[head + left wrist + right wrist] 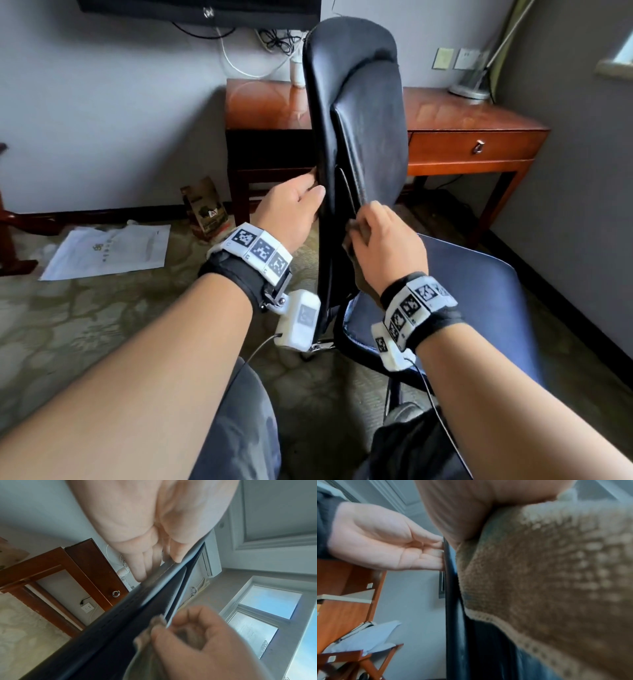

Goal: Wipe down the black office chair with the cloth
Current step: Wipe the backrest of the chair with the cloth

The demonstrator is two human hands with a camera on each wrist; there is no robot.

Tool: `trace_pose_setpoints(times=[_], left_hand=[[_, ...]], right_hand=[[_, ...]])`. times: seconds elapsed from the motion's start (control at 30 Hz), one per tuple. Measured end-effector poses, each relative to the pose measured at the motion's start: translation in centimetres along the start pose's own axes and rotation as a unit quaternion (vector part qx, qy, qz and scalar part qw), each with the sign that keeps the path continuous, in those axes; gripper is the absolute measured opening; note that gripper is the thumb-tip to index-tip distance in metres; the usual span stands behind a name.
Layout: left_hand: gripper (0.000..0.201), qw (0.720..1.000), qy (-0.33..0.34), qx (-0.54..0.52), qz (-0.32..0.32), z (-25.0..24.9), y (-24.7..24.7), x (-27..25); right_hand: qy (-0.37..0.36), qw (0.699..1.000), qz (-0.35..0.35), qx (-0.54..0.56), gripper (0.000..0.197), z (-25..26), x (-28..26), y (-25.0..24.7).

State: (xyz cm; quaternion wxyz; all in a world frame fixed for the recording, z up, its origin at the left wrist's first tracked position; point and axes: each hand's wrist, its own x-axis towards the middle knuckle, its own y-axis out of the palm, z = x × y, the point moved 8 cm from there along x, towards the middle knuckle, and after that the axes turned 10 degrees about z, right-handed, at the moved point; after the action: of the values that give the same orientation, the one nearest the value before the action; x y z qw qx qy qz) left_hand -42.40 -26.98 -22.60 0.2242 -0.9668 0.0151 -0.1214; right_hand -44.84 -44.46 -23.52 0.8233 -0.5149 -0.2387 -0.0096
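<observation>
The black office chair stands in front of me with its backrest [359,102] edge-on and its seat [472,291] to the right. My left hand [301,202] pinches the backrest's rear edge at mid height, fingers behind and thumb on the side. In the left wrist view that hand [158,569] clamps the thin edge [120,622]. My right hand [380,243] grips a brown terry cloth [347,245] and presses it on the backrest's front, low down. The cloth [547,568] fills the right wrist view beside the backrest edge [452,615]. The right hand [197,635] bunches the cloth [145,649].
A wooden desk [462,120] with a drawer stands right behind the chair, a lamp base [469,90] on it. Loose papers [109,250] and a paper bag [205,209] lie on the carpet at the left. A wall runs close along the right.
</observation>
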Motion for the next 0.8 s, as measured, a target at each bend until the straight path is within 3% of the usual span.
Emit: trace_pose_setpoints(times=[0.1,0.3,0.4,0.53,0.8], left_hand=[[0.054,1.000,0.005,-0.016,0.006,0.5,0.4,0.2],[0.043,0.993,0.000,-0.113,0.015,1.4,0.9,-0.6],[0.033,0.992,0.004,-0.123,0.023,2.0,1.4,-0.7],[0.041,0.985,-0.001,-0.168,0.028,2.9,2.2,-0.6],[0.030,0.987,-0.035,-0.147,0.053,7.9,5.0,-2.7]], right_hand=[[0.022,0.999,0.030,0.004,0.023,-1.2,-1.2,0.7],[0.023,0.997,-0.039,0.068,0.019,0.1,0.5,-2.2],[0.056,0.996,-0.027,0.065,0.021,-1.4,-1.0,0.1],[0.125,0.989,-0.011,0.074,0.023,-4.5,-4.4,4.1],[0.258,0.953,0.045,0.152,0.024,-8.4,-9.1,12.1]])
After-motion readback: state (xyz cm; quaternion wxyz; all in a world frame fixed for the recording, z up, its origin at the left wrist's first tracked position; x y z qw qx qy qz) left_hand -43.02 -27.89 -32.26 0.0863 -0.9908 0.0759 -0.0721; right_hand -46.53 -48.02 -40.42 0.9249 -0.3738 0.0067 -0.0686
